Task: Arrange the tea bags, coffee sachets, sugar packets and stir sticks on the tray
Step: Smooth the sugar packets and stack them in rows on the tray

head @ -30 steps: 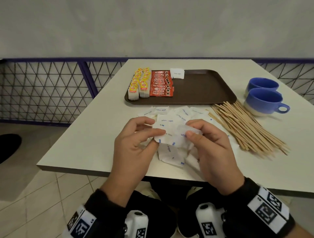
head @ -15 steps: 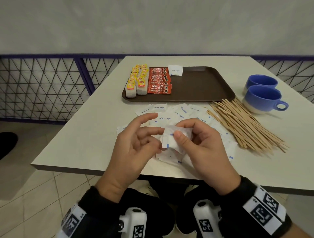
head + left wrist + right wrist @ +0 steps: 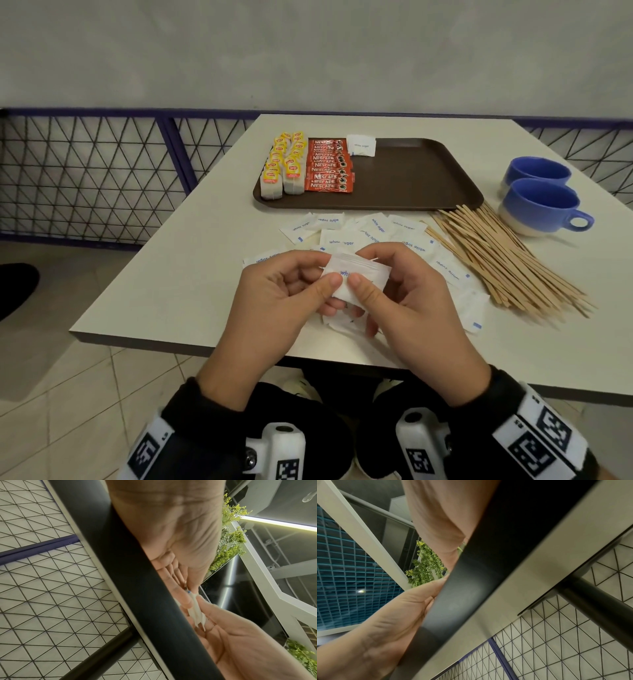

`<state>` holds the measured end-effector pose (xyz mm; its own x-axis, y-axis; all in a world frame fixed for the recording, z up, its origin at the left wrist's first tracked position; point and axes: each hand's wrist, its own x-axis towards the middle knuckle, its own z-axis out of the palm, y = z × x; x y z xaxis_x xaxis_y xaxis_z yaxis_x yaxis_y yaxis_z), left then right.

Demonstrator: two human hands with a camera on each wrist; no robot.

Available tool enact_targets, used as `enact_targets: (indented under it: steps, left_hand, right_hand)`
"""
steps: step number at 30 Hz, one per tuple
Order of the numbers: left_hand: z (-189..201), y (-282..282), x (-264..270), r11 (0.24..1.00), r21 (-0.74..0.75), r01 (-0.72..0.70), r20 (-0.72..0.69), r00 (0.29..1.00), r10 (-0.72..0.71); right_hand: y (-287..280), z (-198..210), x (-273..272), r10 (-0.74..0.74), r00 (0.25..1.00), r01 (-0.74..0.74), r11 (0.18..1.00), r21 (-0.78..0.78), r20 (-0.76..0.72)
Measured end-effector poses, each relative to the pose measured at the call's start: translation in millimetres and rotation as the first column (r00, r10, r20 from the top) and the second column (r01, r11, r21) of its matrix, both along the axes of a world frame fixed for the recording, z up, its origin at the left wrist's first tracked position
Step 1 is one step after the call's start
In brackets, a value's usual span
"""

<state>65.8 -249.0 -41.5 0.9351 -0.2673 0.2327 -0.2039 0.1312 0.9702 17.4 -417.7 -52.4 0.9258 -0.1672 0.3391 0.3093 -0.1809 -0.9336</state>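
On the tray point(image 3: 411, 178), tea bags point(image 3: 282, 168) fill its left end, coffee sachets point(image 3: 330, 164) lie just right of them, then one sugar packet point(image 3: 361, 145); the rest is bare. In front of the tray, left hand point(image 3: 274, 301) and right hand point(image 3: 407, 298) together pinch a small stack point(image 3: 356, 275) (count unclear) above loose packets point(image 3: 373, 229). Sticks point(image 3: 496, 260) wait untouched off the front-right corner, beside two mugs point(image 3: 537, 202). Nothing blocks the tray.

We count one brown tray point(image 3: 411, 178), and on it two rows of tea bags point(image 3: 282, 168), one overlapping column of red coffee sachets point(image 3: 329, 166) and one white sugar packet point(image 3: 361, 145). Two blue cups point(image 3: 537, 202) stand on the table point(image 3: 171, 274). The loose sugar packets point(image 3: 342, 240) and the stir sticks point(image 3: 507, 260) overlap too much for us to number.
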Motion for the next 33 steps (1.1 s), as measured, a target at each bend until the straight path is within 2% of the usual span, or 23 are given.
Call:
enact_targets:
  steps: [4,16,19,22,24,26,28,30,31,33]
  left_hand:
    - [3,1,-1,0.996,0.033,0.079,-0.009,0.997,-0.079]
    - [2,5,1,0.999,0.047,0.007,-0.034,0.999,-0.005]
    - [3,7,-1,0.999,0.045,0.010,-0.036,0.999,-0.008]
    - [0,10,1,1.000,0.028,0.011,-0.041,0.999,-0.010]
    - [1,12,3,1.000,0.010,0.022,-0.053,0.998,-0.021]
    - [3,14,5,1.000,-0.002,0.025,-0.057,0.998,-0.025]
    - [5,22,10,1.000,0.014,-0.027,-0.007,1.000,0.027]
    - [3,35,20,0.983,0.097,-0.155,0.109,0.983,0.145]
    - [0,42,26,0.961,0.138,-0.241,0.158,0.963,0.218]
    - [-7,53,36,0.904,0.176,-0.389,0.210,0.912,0.352]
  right_hand:
    - [0,0,-1,0.032,0.999,-0.032,0.999,0.009,0.036]
    - [1,8,-2,0.024,0.999,-0.026,0.997,0.079,0.027]
    - [-1,10,-3,0.007,1.000,-0.007,1.000,-0.021,0.002]
    - [-10,25,0,0.122,0.987,-0.135,0.983,-0.126,-0.104]
    - [-18,48,5,0.190,0.956,-0.247,0.932,-0.265,-0.223]
    - [-26,74,17,0.195,0.916,-0.335,0.853,-0.400,-0.351]
    - [-37,101,34,0.175,0.867,-0.408,0.788,-0.462,-0.468]
    - [-51,127,57,0.130,0.821,-0.436,0.771,-0.464,-0.556]
    - [-58,138,73,0.085,0.815,-0.417,0.773,-0.479,-0.573]
    - [-76,152,115,-0.068,0.850,-0.282,0.778,-0.561,-0.522]
